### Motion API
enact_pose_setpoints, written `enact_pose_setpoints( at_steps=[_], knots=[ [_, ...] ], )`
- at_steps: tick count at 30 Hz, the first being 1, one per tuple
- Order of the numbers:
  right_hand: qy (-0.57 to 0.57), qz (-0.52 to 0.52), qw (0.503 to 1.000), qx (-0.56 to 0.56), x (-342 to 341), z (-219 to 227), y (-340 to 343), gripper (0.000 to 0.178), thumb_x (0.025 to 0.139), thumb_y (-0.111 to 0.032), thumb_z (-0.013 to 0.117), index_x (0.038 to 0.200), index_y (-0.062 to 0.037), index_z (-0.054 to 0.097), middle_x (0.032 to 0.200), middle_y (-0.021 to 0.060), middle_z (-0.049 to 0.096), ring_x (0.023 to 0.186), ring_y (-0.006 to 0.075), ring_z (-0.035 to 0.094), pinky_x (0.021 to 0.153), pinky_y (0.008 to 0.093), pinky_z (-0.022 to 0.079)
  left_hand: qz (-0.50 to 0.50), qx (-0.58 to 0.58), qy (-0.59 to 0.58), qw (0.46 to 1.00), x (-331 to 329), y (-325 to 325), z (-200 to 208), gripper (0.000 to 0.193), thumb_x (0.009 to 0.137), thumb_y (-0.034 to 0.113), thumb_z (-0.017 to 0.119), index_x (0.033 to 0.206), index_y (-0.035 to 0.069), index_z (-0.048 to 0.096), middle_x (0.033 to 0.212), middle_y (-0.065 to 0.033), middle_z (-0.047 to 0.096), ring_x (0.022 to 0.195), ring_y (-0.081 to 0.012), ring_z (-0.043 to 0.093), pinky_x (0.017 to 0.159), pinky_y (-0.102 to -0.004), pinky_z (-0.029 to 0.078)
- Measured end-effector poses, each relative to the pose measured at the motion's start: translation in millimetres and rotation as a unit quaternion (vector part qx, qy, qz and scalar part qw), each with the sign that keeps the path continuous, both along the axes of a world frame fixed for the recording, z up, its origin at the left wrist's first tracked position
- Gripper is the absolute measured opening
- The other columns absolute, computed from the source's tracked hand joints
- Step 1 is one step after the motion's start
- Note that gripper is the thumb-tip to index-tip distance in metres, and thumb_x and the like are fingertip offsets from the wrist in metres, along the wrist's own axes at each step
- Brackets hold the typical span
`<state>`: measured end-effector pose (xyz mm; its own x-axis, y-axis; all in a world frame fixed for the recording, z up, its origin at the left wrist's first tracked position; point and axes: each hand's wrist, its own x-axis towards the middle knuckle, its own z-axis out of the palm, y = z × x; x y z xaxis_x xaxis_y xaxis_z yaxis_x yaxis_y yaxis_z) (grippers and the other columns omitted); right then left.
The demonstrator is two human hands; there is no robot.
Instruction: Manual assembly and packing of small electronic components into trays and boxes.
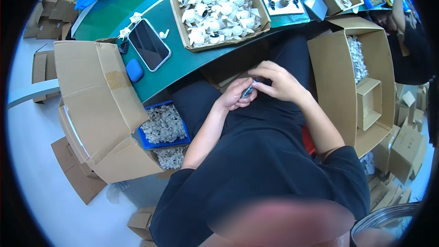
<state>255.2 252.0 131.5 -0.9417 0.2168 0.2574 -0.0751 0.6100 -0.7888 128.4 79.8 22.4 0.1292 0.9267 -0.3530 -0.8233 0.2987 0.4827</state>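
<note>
Above my lap, in front of the table's edge, my two hands meet. My left hand (237,94) is closed around a small dark blue-grey object (247,92); its kind I cannot make out, as fingers cover most of it. My right hand (278,81) touches the same object from the other side, thumb against it and fingers bent over the top. Beyond my hands, on the green table (192,66), stands an open cardboard box (184,36) heaped with white plastic parts (224,11).
A phone (149,45), a blue case (134,70) and a white earbud (164,34) lie on the table. At left, a blue tray (162,146) of small translucent parts adjoins a large carton (98,91). Another carton (331,59) flanks my right leg. A co-worker's arm (398,9) shows far right.
</note>
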Motion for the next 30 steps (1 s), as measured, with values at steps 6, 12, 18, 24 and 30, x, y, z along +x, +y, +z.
enact_pose_setpoints(
  at_steps=[6, 12, 18, 24, 30],
  knots=[
    [0.029, -0.015, 0.998, -0.048, -2.4, 19.6, 26.9, 0.019, 0.088, -0.009, 0.077, 0.104, -0.0004, 0.074, 0.092, 0.011, 0.068, 0.085, 0.0232, 0.066, 0.076, 0.0328, 0.054, -0.031, 0.103, -0.046, 0.993, -8.9, 8.5, 30.5, 0.043, 0.11, 0.041, 0.047, 0.116, 0.001, 0.062, 0.075, -0.0055, 0.059, 0.044, -0.0018, 0.033, 0.037, -0.017, 0.023],
    [0.049, -0.307, 0.937, 0.161, -36.9, 68.6, 112.4, 0.029, 0.088, -0.022, 0.08, 0.108, -0.0014, 0.077, 0.096, 0.0113, 0.071, 0.079, 0.0179, 0.066, 0.073, 0.0307, 0.052, -0.046, 0.075, -0.029, 0.996, -11.4, 9.2, 18.9, 0.045, 0.111, 0.039, 0.044, 0.114, -0.002, 0.061, 0.074, -0.0059, 0.058, 0.044, -0.0022, 0.032, 0.037, -0.017, 0.024],
    [-0.066, -0.313, 0.938, 0.13, -60.1, 74.6, 127.5, 0.039, 0.085, -0.034, 0.084, 0.112, -0.0062, 0.079, 0.087, 0.0112, 0.069, 0.074, 0.0198, 0.065, 0.07, 0.0309, 0.052, -0.027, 0.012, -0.062, 0.998, 3.8, -7.6, -2.7, 0.044, 0.112, 0.037, 0.042, 0.113, -0.003, 0.061, 0.072, -0.0058, 0.057, 0.043, -0.0029, 0.034, 0.037, -0.0173, 0.024],
    [-0.073, -0.191, 0.965, 0.167, -49.9, 86.6, 172.5, 0.038, 0.078, -0.028, 0.088, 0.104, -0.0022, 0.079, 0.09, 0.0148, 0.075, 0.084, 0.0239, 0.073, 0.078, 0.0337, 0.058, -0.053, -0.033, -0.029, 0.998, 9.2, -4.9, -17.4, 0.042, 0.112, 0.036, 0.043, 0.113, -0.002, 0.062, 0.072, -0.005, 0.057, 0.044, -0.0038, 0.036, 0.038, -0.0174, 0.027],
    [-0.084, -0.459, 0.85, 0.244, -39.6, 112.3, 296.5, 0.023, 0.085, -0.021, 0.07, 0.094, -0.0007, 0.076, 0.09, 0.0149, 0.076, 0.086, 0.0336, 0.075, 0.077, 0.0413, 0.058, -0.035, -0.123, 0.021, 0.992, -0.3, -11.7, -50.2, 0.04, 0.111, 0.039, 0.046, 0.113, 0.001, 0.062, 0.071, -0.0028, 0.058, 0.044, -0.0046, 0.037, 0.038, -0.0185, 0.028]
  ],
)
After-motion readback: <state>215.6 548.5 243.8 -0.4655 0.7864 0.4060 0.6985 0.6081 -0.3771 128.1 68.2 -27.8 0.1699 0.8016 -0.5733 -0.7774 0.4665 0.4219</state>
